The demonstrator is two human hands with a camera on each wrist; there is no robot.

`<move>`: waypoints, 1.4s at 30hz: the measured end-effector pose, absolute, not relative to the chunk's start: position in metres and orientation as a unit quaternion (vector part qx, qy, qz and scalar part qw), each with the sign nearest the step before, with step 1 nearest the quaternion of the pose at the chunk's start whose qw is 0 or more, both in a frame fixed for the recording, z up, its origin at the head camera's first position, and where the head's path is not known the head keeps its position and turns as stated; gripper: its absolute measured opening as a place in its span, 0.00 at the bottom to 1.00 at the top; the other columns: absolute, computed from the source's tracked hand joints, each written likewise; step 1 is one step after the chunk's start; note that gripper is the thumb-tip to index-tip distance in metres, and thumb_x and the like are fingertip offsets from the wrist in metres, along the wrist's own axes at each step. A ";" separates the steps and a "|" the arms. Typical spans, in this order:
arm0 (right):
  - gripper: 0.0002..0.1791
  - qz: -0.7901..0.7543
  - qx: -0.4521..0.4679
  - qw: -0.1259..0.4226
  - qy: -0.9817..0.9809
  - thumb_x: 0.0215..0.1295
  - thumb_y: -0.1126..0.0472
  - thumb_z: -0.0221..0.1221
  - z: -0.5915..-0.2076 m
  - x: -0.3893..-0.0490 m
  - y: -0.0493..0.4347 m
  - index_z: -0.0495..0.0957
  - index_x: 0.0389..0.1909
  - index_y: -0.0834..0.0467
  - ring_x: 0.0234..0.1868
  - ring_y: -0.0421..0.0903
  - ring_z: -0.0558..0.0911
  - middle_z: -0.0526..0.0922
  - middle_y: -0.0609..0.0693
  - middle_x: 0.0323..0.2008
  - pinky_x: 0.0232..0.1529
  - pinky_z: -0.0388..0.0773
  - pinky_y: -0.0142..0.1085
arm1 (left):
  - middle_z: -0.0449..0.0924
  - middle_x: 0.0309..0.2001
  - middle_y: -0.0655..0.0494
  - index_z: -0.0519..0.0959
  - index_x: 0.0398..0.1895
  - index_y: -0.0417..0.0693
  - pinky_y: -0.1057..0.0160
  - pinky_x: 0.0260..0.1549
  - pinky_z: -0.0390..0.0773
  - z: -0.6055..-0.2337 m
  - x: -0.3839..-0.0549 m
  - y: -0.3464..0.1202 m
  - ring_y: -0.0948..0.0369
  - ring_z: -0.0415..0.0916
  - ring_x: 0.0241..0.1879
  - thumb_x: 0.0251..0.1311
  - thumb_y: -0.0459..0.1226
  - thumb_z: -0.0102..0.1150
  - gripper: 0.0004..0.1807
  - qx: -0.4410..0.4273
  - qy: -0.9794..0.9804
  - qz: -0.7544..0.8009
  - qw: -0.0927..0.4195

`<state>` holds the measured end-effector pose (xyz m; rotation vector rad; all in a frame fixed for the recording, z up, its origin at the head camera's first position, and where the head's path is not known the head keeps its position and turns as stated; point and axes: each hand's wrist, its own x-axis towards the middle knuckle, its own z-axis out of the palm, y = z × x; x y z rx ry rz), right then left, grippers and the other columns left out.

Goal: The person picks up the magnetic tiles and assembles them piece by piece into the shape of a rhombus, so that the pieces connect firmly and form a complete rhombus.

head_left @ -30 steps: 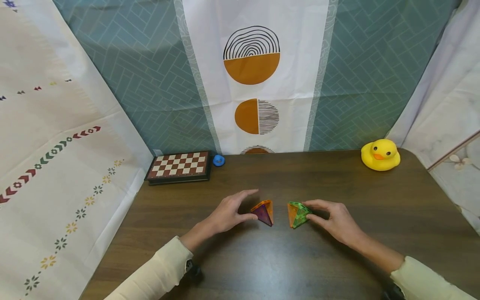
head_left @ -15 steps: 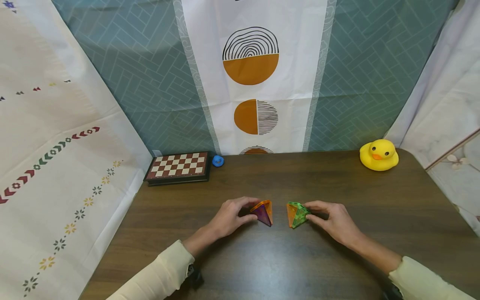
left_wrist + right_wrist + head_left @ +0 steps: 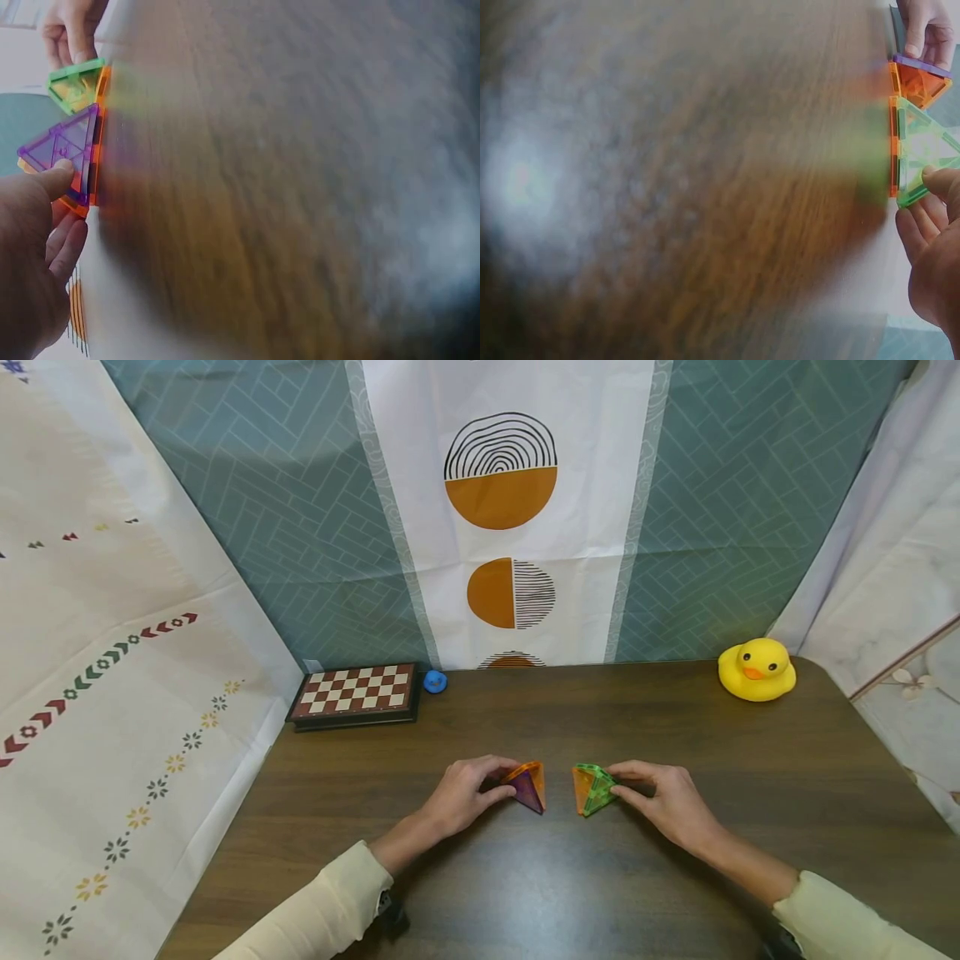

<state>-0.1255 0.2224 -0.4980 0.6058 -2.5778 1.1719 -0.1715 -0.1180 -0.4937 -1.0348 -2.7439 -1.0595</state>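
Observation:
My left hand (image 3: 459, 795) pinches a small pyramid of purple and orange translucent magnetic tiles (image 3: 528, 788) between thumb and fingers. In the left wrist view, the thumb lies on the purple tile (image 3: 64, 142). Opposite, my right hand (image 3: 670, 800) pinches a similar piece of green and orange magnetic tiles (image 3: 596, 791). The right wrist view shows that thumb on the green tile (image 3: 911, 150), with fingers behind it. Both pieces stand on the brown table (image 3: 525, 877), a short gap apart, orange sides turned toward each other. Fingers behind the pieces are partly hidden.
A checkered board box (image 3: 356, 695) lies at the back left, with a small blue object (image 3: 435, 682) beside it. At the back right sits a yellow rubber duck (image 3: 757, 669). Patterned cloths (image 3: 498, 568) hang behind and along both sides.
The left hand's fingers have come in from open above the purple and orange tiles and now pinch them. The right hand keeps its grip on the green piece, almost unmoved.

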 end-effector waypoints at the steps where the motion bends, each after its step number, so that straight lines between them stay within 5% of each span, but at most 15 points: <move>1: 0.20 0.402 0.207 0.121 -0.884 0.56 0.73 0.76 -0.498 -0.126 0.222 0.89 0.50 0.59 0.41 0.52 0.92 0.92 0.52 0.42 0.42 0.89 0.46 | 0.88 0.52 0.58 0.85 0.60 0.50 0.63 0.48 0.85 -0.494 -0.171 -0.117 0.67 0.85 0.47 0.67 0.39 0.74 0.19 -0.334 -0.879 -0.339 0.014; 42: 0.21 0.423 0.217 0.102 -0.874 0.60 0.70 0.76 -0.502 -0.127 0.205 0.89 0.54 0.58 0.46 0.51 0.91 0.91 0.53 0.48 0.44 0.88 0.45 | 0.85 0.60 0.58 0.81 0.67 0.51 0.64 0.51 0.83 -0.494 -0.162 -0.094 0.67 0.84 0.52 0.69 0.43 0.72 0.25 -0.356 -0.878 -0.320 -0.001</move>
